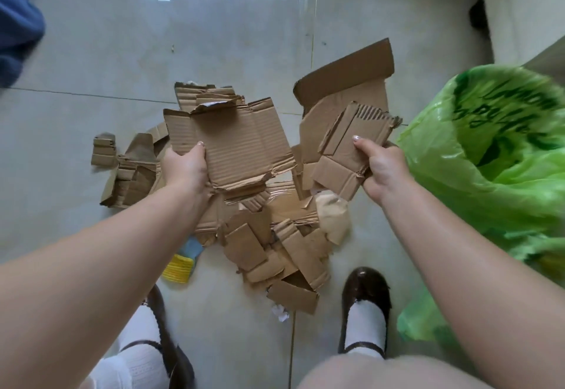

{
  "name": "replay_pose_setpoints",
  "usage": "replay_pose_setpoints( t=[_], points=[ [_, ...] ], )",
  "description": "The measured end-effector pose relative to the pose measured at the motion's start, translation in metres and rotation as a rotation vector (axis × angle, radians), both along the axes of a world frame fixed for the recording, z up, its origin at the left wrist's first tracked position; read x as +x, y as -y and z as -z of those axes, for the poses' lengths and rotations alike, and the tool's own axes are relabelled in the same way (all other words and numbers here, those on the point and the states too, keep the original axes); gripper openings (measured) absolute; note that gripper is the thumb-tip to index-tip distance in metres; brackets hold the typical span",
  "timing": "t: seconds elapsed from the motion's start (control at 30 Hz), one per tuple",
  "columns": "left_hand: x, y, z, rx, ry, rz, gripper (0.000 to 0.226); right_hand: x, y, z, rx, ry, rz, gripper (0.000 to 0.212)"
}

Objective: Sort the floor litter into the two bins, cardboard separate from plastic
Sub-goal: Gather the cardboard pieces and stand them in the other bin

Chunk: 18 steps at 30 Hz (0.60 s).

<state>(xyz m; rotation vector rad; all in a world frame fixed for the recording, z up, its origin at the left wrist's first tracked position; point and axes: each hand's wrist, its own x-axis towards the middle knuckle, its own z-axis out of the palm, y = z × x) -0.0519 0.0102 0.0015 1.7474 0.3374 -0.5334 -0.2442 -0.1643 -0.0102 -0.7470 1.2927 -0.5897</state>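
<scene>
My left hand (185, 165) grips a wide flat sheet of corrugated cardboard (241, 141) by its left edge, lifted above the floor pile. My right hand (382, 168) pinches a smaller folded cardboard piece (348, 150), thumb on top, beside the open green plastic bag (495, 150) at the right. Below both hands lies a heap of torn cardboard scraps (284, 248) on the tile floor. A large bent cardboard flap (345, 83) lies behind the right hand. More torn cardboard (128, 174) lies to the left.
A yellow and blue item (183, 261) pokes out under the heap at the lower left. A small white crumpled scrap (281, 315) lies by my brown shoe (365, 300). A blue cloth (18, 21) hangs at the top left. Pale furniture (529, 12) stands at the top right.
</scene>
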Motion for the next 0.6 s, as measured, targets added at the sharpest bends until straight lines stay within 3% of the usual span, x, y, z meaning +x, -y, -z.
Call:
replay_pose_setpoints(
  t=[0.1, 0.23, 0.33, 0.5, 0.6],
  points=[
    [-0.006, 0.004, -0.033, -0.010, 0.062, -0.009, 0.004, 0.000, -0.002, -0.052, -0.141, -0.040, -0.039, 0.012],
    [-0.026, 0.022, -0.088, -0.029, 0.153, 0.069, 0.025, -0.008, -0.003, -0.116, -0.358, -0.094, -0.008, 0.008],
    [-0.058, 0.050, -0.131, -0.110, 0.212, 0.189, 0.012, -0.022, 0.000, -0.161, -0.460, -0.106, 0.036, 0.023],
    [-0.129, 0.102, -0.185, -0.304, 0.240, 0.416, 0.024, -0.054, 0.010, -0.213, -0.634, -0.135, 0.075, 0.021],
    [-0.173, 0.129, -0.204, -0.443, 0.262, 0.598, 0.021, -0.084, 0.021, -0.229, -0.720, -0.162, 0.034, 0.032]
  ],
)
